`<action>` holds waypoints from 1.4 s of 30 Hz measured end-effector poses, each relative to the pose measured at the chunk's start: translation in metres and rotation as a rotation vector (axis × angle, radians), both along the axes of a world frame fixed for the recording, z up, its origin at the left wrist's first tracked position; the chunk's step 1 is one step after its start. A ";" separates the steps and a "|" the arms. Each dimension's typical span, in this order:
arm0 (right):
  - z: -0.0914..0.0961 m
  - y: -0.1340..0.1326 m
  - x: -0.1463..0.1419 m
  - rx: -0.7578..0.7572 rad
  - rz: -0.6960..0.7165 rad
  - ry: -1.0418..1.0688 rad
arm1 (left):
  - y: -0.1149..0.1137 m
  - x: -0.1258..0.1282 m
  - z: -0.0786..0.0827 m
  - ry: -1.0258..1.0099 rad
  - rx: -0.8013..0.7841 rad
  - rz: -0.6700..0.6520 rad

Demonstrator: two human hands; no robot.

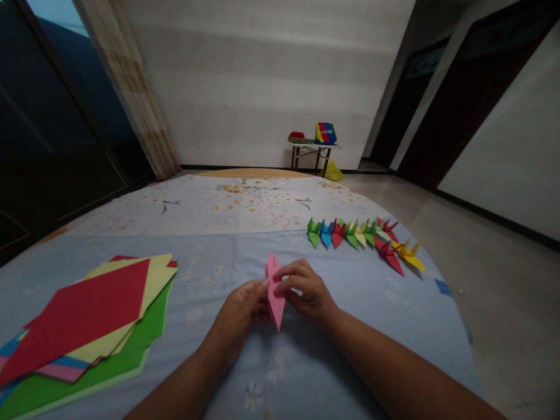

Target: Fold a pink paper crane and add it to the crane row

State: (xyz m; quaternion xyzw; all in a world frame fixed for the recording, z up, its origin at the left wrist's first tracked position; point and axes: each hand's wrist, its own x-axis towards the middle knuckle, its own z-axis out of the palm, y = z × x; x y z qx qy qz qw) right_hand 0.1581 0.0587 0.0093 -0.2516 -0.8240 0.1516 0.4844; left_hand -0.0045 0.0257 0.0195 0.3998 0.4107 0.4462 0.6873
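While left fingers pinch pink paper, right fingers curl against it.

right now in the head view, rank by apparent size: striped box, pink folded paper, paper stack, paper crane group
1. Paper stack
2. Paper crane group
3. Pink folded paper
4. Striped box, though it stands farther off.

From the folded paper, a paper stack lies at nine o'clock on the table, paper birds at two, a stand beyond just past twelve.
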 end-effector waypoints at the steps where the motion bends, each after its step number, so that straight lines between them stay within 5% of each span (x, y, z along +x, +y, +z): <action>1: 0.000 0.000 0.000 0.002 0.000 -0.012 | 0.000 0.000 0.000 0.008 -0.004 -0.002; 17: -0.002 -0.007 0.005 0.079 0.023 -0.252 | 0.006 -0.007 -0.004 0.197 0.066 0.180; 31: -0.005 -0.007 0.001 0.227 -0.053 -0.277 | 0.006 -0.006 0.002 0.080 0.031 0.104; 42: -0.003 -0.011 -0.004 0.084 -0.097 -0.231 | 0.006 -0.003 0.002 0.018 0.020 0.078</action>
